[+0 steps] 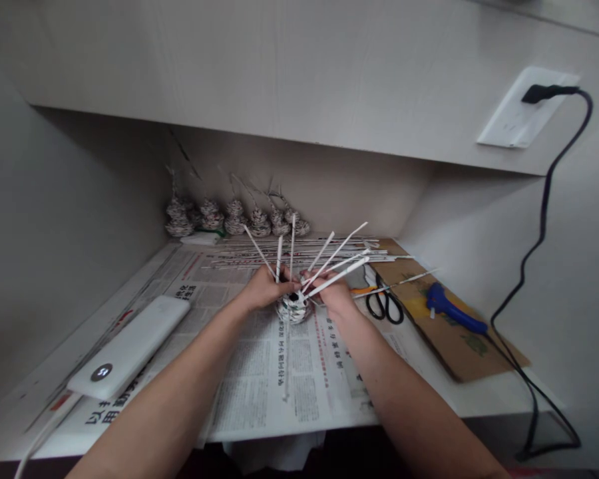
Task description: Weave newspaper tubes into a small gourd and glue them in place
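Between both hands sits a small round basket (293, 311) woven from rolled paper, a dark opening at its top. Several white paper tubes (333, 254) fan up and outward from its rim, and one points toward me over the newspaper. My left hand (270, 286) closes on the basket's left and far side, thumb at the rim. On the right, my right hand (332, 291) pinches a paper tube close to the rim; its fingertips are partly hidden behind the tubes.
Newspaper (249, 372) covers the table. Loose paper tubes (299, 251) lie behind, with woven gourds (235, 218) along the wall. On the right are scissors (385, 306) and a blue glue gun (454, 311) on cardboard (459, 359), its cord rising to an outlet. A white power bank (134, 346) lies left.
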Available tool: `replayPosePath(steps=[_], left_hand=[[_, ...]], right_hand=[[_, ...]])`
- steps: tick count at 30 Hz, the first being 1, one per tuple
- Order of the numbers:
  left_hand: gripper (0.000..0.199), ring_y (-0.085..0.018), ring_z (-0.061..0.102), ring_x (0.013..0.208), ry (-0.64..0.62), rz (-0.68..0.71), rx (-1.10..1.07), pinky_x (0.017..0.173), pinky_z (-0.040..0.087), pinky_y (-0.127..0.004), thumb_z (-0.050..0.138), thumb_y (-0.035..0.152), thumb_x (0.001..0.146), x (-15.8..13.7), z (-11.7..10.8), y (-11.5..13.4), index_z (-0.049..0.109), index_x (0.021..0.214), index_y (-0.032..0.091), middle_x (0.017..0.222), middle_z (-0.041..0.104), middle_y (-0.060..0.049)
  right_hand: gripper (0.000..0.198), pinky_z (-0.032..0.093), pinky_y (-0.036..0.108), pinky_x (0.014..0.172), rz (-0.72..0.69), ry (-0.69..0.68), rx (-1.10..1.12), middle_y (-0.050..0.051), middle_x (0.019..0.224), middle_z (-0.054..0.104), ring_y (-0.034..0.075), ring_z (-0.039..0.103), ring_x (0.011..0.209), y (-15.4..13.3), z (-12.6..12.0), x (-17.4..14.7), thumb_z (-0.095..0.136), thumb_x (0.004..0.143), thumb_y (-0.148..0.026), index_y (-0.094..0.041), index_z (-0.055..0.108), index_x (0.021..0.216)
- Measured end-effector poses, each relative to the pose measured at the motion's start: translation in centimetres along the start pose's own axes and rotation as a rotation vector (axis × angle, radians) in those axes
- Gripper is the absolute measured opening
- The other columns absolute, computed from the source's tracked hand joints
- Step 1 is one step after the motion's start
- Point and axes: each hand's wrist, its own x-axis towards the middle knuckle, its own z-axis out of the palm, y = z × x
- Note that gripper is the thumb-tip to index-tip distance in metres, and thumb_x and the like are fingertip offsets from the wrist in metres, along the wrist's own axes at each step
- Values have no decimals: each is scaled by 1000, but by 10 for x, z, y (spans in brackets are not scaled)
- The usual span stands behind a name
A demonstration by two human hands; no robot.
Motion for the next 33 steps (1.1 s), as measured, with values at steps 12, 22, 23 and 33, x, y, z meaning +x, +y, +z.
replayPosePath(steps=[12, 22, 23, 33], left_hand=[[25, -15, 58, 65, -19, 67, -65, 64, 45, -27, 76, 26, 61, 3, -1, -5, 60, 77, 15, 68, 62, -1], [32, -13, 55, 64, 54, 78, -12, 63, 43, -25, 74, 26, 60, 7, 2, -18, 53, 83, 18, 70, 58, 3], [34, -13, 55, 63, 66, 68, -18, 62, 43, -25, 75, 26, 59, 7, 2, -18, 52, 84, 19, 69, 58, 3], [42, -12, 54, 60, 72, 25, -89, 59, 43, -25, 76, 25, 56, 5, 5, -12, 50, 88, 18, 68, 58, 4]], right_hand=[[26, 39, 22, 39, -28, 13, -33, 0, 57, 66, 15, 60, 47, 5, -3, 4, 74, 56, -35, -19, 61, 72], [30, 48, 24, 48, -59, -24, 19, -2, 62, 66, 15, 62, 52, 4, -7, -3, 75, 52, -27, -20, 56, 75], [30, 48, 24, 50, -62, -49, 20, -3, 62, 65, 14, 61, 53, 5, -7, -4, 75, 51, -25, -20, 57, 75], [27, 45, 23, 50, -102, -67, -2, -2, 66, 66, 13, 58, 55, 9, -5, -7, 75, 54, -31, -20, 60, 74]])
